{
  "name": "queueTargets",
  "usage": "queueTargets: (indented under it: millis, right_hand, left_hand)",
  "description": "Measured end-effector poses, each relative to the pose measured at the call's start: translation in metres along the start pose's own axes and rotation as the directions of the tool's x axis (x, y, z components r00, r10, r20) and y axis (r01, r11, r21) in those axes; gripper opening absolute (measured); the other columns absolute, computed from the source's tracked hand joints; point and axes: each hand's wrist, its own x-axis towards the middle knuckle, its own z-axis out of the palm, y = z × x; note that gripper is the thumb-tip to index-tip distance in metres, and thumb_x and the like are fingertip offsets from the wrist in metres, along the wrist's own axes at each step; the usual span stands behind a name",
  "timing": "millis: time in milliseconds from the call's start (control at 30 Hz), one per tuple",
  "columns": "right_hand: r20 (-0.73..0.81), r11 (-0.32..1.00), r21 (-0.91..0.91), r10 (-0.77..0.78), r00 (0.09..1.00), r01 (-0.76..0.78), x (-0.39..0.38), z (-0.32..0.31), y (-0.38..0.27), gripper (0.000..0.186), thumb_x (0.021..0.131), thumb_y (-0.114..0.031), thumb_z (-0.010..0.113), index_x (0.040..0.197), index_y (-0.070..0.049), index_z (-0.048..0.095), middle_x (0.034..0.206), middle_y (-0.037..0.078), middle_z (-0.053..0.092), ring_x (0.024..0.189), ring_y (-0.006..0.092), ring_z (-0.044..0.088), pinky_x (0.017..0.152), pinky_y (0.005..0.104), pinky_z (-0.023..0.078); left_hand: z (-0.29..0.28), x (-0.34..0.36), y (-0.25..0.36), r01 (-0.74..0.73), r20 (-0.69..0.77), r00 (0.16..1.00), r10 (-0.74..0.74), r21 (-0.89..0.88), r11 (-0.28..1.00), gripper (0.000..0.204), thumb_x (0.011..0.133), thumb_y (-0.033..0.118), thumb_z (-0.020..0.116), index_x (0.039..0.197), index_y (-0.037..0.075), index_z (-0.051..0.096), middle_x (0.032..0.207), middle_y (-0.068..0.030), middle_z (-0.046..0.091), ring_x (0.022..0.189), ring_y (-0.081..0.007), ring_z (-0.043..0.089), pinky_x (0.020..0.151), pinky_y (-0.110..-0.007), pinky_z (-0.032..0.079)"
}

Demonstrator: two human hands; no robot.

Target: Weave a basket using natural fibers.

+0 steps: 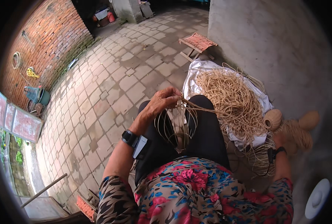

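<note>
Between my knees stands a cage-like frame of thin bent rods (175,128). My left hand (166,100) is closed at its top, with fingertips pinched on a twisted straw-coloured cord (203,108). That cord runs over my right thigh toward a large heap of the same cord (229,99) on a white sheet (193,72). Far out to the right, my right hand (280,139) is reaching down by some woven round vessels (273,119) and a coil of cord (299,134). Its fingers are blurred and partly hidden. Below it lie more bare rod frames (259,160).
A low folding stool with a red woven seat (199,42) stands beyond the heap, beside a grey wall (270,41). Stone paving (110,86) stretches ahead to a brick wall (50,33) at left. A white round object (317,198) is at lower right.
</note>
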Motion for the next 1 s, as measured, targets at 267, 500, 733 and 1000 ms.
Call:
queueTargets:
  millis: [267,500,733,1000]
  right_hand:
    - [-0.383,0.193,0.803,-0.557,0.737,0.563,-0.082,-0.152,-0.276,0.021,0.091,-0.021,0.057,0.099,-0.003,0.064,0.092,0.012,0.066,0.086,0.0262,0.064,0.078,0.0363,0.049]
    - [-0.385,0.013,0.827,-0.716,0.582,0.563,-0.140,-0.213,-0.327,0.019,0.088,-0.020,0.064,0.083,-0.002,0.066,0.069,0.013,0.062,0.064,0.0286,0.062,0.066,0.0368,0.048]
    - [-0.552,0.240,0.588,-0.579,0.600,0.773,-0.112,-0.194,-0.304,0.028,0.087,-0.020,0.065,0.107,-0.002,0.062,0.079,0.012,0.066,0.070,0.0284,0.064,0.074,0.0394,0.050]
    - [-0.508,-0.236,0.821,-0.718,0.475,0.520,-0.201,-0.241,-0.310,0.016,0.089,-0.005,0.061,0.104,-0.001,0.065,0.079,0.016,0.068,0.073,0.0184,0.069,0.062,0.0303,0.051]
  left_hand:
    - [0.003,0.006,0.005,0.060,0.011,0.998,-0.059,-0.058,0.997,0.023,0.091,0.014,0.047,0.106,0.002,0.060,0.096,-0.0024,0.060,0.085,-0.0090,0.056,0.073,-0.023,0.047]
    - [-0.002,0.000,0.004,-0.028,0.011,1.000,0.028,-0.054,0.998,0.025,0.091,0.014,0.045,0.104,-0.001,0.059,0.102,-0.0037,0.058,0.090,-0.0113,0.058,0.080,-0.024,0.047]
    - [0.002,0.003,0.007,0.032,0.051,0.998,-0.029,-0.051,0.998,0.024,0.092,0.016,0.045,0.103,0.000,0.059,0.100,-0.0033,0.058,0.088,-0.0108,0.057,0.078,-0.024,0.046]
    - [0.002,0.005,0.007,0.044,-0.019,0.999,-0.044,-0.011,0.999,0.019,0.083,0.014,0.059,0.100,0.004,0.056,0.084,-0.0024,0.060,0.078,-0.0096,0.057,0.069,-0.023,0.046]
